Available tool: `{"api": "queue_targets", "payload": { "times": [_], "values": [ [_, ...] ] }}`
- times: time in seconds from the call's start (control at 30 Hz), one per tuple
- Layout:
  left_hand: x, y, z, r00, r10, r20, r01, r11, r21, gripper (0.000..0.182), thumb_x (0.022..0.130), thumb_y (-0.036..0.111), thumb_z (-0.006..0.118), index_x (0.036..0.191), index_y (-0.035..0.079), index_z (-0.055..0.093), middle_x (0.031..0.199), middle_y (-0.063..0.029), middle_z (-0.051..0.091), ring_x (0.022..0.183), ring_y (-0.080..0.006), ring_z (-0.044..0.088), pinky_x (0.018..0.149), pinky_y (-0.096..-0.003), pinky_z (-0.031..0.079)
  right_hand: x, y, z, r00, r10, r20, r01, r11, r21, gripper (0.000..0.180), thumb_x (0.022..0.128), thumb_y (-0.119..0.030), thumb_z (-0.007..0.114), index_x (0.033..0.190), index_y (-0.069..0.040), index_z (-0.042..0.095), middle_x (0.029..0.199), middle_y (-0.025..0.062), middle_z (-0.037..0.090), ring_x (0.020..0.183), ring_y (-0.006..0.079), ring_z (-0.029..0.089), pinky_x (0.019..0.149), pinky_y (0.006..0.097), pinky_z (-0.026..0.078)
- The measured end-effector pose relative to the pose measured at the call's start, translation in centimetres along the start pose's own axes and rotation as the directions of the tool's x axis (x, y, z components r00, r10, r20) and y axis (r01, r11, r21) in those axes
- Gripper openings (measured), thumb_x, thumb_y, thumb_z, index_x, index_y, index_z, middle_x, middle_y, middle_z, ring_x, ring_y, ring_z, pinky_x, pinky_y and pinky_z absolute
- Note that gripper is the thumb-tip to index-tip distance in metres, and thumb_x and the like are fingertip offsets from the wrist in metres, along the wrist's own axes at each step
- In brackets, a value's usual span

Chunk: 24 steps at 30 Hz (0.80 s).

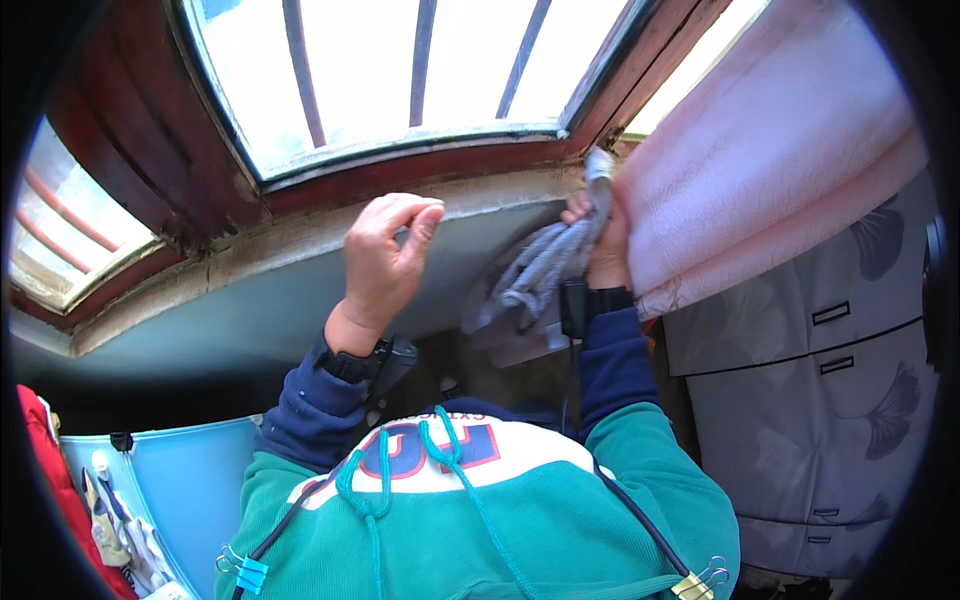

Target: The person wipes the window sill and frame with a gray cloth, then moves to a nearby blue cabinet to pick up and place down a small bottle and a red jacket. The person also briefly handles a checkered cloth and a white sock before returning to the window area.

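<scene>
A grey cloth hangs bunched from my right hand, at the right end of the window sill. Its lower folds are blurred, and a pale end sticks up above my fingers. Beside that hand hangs a pink curtain, close to my wrist; whether they touch I cannot tell. My left hand is raised in front of the sill with its fingers curled in and the thumb against the index finger. Nothing shows in it. Behind both hands is the dark red wooden window frame, its lower rail above the sill.
Vertical bars stand outside the bright window. On the right is a grey cabinet with a leaf pattern. At lower left are a light blue panel, hanging cloth items and a red garment.
</scene>
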State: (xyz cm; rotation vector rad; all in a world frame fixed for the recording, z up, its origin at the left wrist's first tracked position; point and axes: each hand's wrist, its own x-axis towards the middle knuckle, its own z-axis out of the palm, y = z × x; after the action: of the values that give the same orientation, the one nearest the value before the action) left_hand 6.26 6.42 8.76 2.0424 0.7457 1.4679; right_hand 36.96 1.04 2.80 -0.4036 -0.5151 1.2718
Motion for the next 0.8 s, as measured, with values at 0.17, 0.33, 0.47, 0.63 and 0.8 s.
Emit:
{"api": "queue_targets", "payload": {
  "times": [0.17, 0.33, 0.47, 0.63, 0.8],
  "values": [
    [0.3, -2.0, -2.6, 0.954, 0.128, -0.272, -0.068, 0.973, 0.219, 0.012, 0.087, 0.012, 0.065, 0.081, 0.002, 0.067, 0.080, -0.0105, 0.065, 0.076, -0.0247, 0.062, 0.069, -0.0333, 0.048, -2.8, -11.2, -4.4, 0.822, -0.365, -0.438, 0.205, 0.906, -0.371, 0.034, 0.096, -0.036, 0.048, 0.100, -0.003, 0.057, 0.070, 0.0072, 0.054, 0.059, 0.0179, 0.052, 0.053, 0.0327, 0.047],
    [0.2, -5.1, -4.0, 0.895, 0.246, -0.371, -0.078, 0.907, 0.414, 0.011, 0.089, 0.007, 0.061, 0.082, 0.000, 0.065, 0.081, -0.0106, 0.064, 0.076, -0.0243, 0.060, 0.071, -0.0335, 0.048, -2.8, -18.2, -8.7, 0.537, -0.793, -0.288, 0.190, 0.446, -0.875, 0.026, 0.092, -0.014, 0.058, 0.110, 0.003, 0.062, 0.094, 0.0087, 0.066, 0.083, 0.0159, 0.062, 0.072, 0.0260, 0.050],
    [-0.1, -6.3, -4.0, 0.891, 0.270, -0.365, -0.062, 0.869, 0.491, 0.014, 0.092, 0.006, 0.055, 0.084, -0.002, 0.063, 0.083, -0.0116, 0.063, 0.078, -0.0252, 0.059, 0.073, -0.0339, 0.047, 0.5, -21.6, -11.4, 0.685, -0.693, -0.226, -0.088, 0.229, -0.970, 0.027, 0.086, -0.012, 0.066, 0.107, 0.006, 0.065, 0.094, 0.0082, 0.067, 0.081, 0.0134, 0.060, 0.071, 0.0261, 0.048],
    [-0.3, -6.6, -3.7, 0.894, 0.270, -0.357, -0.017, 0.818, 0.575, 0.014, 0.093, 0.006, 0.054, 0.084, -0.001, 0.062, 0.082, -0.0113, 0.062, 0.077, -0.0256, 0.058, 0.071, -0.0350, 0.047, 1.7, -25.5, -12.3, 0.658, -0.733, -0.173, -0.031, 0.203, -0.979, 0.035, 0.080, -0.003, 0.069, 0.113, 0.009, 0.061, 0.098, 0.0143, 0.068, 0.086, 0.0183, 0.064, 0.076, 0.0281, 0.052],
    [-0.4, -6.9, -3.5, 0.892, 0.311, -0.329, -0.030, 0.765, 0.643, 0.012, 0.092, 0.004, 0.055, 0.084, -0.002, 0.062, 0.081, -0.0118, 0.062, 0.076, -0.0259, 0.058, 0.069, -0.0353, 0.047, 4.1, -21.8, -10.6, 0.811, -0.582, 0.056, -0.264, -0.449, -0.853, 0.033, 0.079, -0.016, 0.061, 0.107, 0.000, 0.066, 0.099, 0.0169, 0.069, 0.091, 0.0275, 0.066, 0.084, 0.0359, 0.050]
  ]
}}
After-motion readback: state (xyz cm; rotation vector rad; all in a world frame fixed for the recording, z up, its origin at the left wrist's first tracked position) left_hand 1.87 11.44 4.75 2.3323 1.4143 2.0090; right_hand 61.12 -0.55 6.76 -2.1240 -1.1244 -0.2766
